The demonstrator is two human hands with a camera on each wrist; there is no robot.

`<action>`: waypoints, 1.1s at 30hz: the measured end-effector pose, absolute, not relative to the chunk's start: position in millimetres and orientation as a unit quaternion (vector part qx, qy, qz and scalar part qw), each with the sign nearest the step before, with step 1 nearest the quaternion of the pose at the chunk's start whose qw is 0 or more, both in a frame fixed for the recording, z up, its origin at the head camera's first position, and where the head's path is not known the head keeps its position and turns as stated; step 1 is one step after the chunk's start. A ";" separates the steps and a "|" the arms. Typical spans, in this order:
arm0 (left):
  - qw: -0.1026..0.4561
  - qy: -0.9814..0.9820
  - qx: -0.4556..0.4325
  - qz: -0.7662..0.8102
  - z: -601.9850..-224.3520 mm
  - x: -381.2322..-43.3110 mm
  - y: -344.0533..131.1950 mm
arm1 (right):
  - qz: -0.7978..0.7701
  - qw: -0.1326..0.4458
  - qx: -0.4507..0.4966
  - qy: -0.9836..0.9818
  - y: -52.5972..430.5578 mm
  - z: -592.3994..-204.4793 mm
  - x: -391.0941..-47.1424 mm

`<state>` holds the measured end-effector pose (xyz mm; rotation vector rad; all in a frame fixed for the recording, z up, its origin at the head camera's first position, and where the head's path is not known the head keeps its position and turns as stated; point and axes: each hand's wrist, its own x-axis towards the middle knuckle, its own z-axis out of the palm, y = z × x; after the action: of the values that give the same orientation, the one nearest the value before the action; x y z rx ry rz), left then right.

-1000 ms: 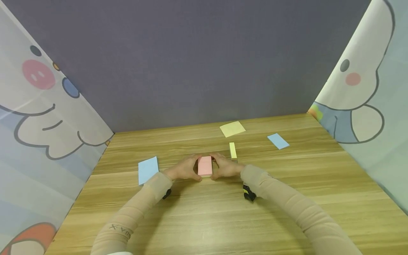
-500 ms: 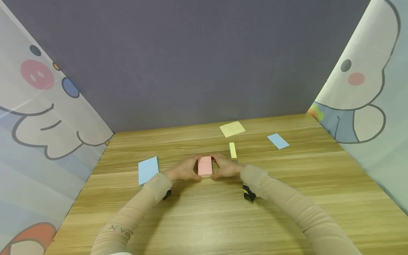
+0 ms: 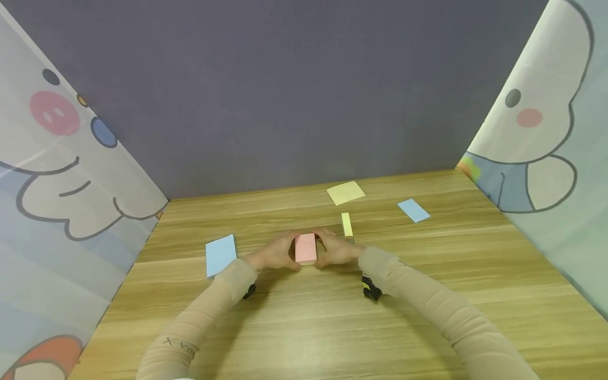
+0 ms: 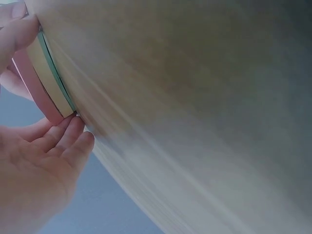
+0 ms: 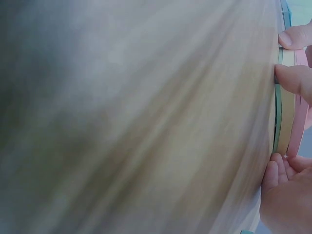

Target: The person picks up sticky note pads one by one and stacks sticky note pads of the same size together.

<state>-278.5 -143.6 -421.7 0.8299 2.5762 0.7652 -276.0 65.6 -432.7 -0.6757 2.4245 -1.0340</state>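
A stack of sticky note pads (image 3: 305,249) lies on the wooden table between both hands, pink on top. Yellow and green layers show under the pink one (image 4: 36,87) in the left wrist view. My left hand (image 3: 276,252) holds the stack's left side, thumb at the near corner and fingers at the far one. On the right side, my right hand (image 3: 337,250) grips it the same way. The two thumbs sit close together along the edge in the right wrist view, where the layered stack (image 5: 287,117) shows again.
Just beyond the right hand stands a narrow yellow-topped block (image 3: 347,225). A yellow sheet (image 3: 345,192) lies near the back wall, a small blue sheet (image 3: 414,210) at the right, and a larger blue sheet (image 3: 220,254) beside the left forearm. Printed curtains flank the table (image 3: 304,327).
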 end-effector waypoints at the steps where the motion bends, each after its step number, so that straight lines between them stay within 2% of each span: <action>1: 0.165 0.904 0.288 0.271 -421.8 -277.8 -144.1 | -0.375 0.209 -0.242 0.870 65.2 -432.6 -275.7; 9: 0.173 0.904 0.286 0.267 -420.8 -278.7 -144.5 | -0.374 0.209 -0.236 0.872 66.0 -434.1 -277.9; 24: 0.153 0.908 0.294 0.255 -420.7 -280.1 -142.8 | -0.385 0.212 -0.208 0.874 64.1 -427.9 -274.4; 33: 0.170 0.906 0.280 0.269 -419.8 -276.3 -143.7 | -0.382 0.209 -0.223 0.872 64.2 -423.5 -267.7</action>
<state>-276.3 -143.7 -419.8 0.7950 2.5733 0.7648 -267.7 64.2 -423.5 -0.6196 2.4264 -1.0626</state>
